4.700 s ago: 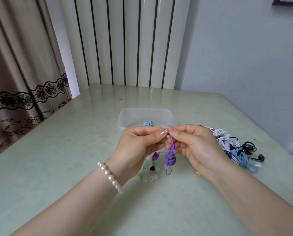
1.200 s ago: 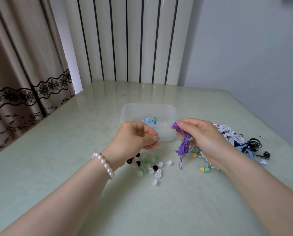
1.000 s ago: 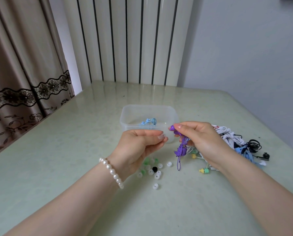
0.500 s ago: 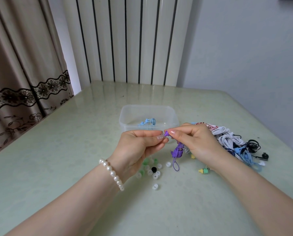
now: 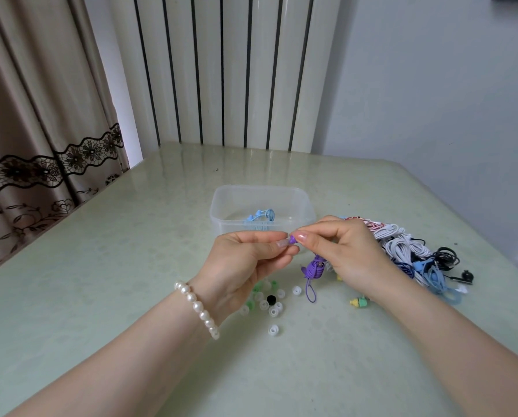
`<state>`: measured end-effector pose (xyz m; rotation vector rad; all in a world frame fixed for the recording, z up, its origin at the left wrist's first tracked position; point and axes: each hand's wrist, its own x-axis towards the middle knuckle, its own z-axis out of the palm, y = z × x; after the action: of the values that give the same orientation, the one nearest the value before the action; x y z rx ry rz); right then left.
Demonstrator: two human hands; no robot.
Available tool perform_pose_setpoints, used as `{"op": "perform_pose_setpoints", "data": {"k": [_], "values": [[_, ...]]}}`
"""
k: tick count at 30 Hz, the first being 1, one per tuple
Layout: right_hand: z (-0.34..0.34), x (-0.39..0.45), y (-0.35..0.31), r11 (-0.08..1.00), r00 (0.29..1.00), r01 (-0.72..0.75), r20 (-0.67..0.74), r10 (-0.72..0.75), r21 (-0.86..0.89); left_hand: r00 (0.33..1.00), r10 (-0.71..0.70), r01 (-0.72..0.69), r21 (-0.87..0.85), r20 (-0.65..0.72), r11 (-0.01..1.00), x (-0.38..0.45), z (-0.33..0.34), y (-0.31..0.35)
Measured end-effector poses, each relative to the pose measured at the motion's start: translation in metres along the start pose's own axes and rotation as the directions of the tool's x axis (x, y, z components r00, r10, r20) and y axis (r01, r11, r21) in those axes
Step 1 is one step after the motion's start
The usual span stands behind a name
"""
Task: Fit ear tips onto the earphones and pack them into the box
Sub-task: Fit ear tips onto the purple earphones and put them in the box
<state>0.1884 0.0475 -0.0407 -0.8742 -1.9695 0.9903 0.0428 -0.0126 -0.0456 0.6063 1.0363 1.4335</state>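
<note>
The right hand [image 5: 346, 251] pinches the bud of the purple earphones [image 5: 313, 267] between thumb and forefinger; the bundled cable hangs below the grip. The left hand [image 5: 245, 260] pinches a clear ear tip [image 5: 282, 242] at its fingertips, touching the purple bud. Both grips are held above the surface [image 5: 101, 281], just in front of the clear box [image 5: 221, 212]. A blue earphone bundle [image 5: 260, 219] lies inside the box. Loose ear tips [image 5: 269, 302] in white, green and black lie on the surface under the left hand. A pile of earphones [image 5: 408, 254] lies right of the right hand. A pearl bracelet [image 5: 197, 307] circles the left wrist.
</note>
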Motion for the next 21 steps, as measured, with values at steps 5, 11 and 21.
{"op": "perform_pose_setpoints", "data": {"k": [5, 11, 21], "values": [[0.001, 0.000, 0.000, 0.999, 1.000, -0.013, 0.000, 0.013, 0.048, 0.997, -0.081, 0.079, -0.064, -0.018, 0.995, 0.000, 0.001, 0.000], [0.006, -0.002, 0.000, 0.998, 1.000, 0.019, -0.022, -0.018, 0.052, 0.990, -0.138, 0.135, -0.130, -0.019, 0.982, 0.000, 0.002, 0.000], [0.013, -0.004, 0.006, 0.990, 0.984, 0.113, -0.128, -0.123, -0.086, 0.986, -0.165, 0.166, -0.188, 0.021, 0.968, 0.002, 0.001, -0.001]]}}
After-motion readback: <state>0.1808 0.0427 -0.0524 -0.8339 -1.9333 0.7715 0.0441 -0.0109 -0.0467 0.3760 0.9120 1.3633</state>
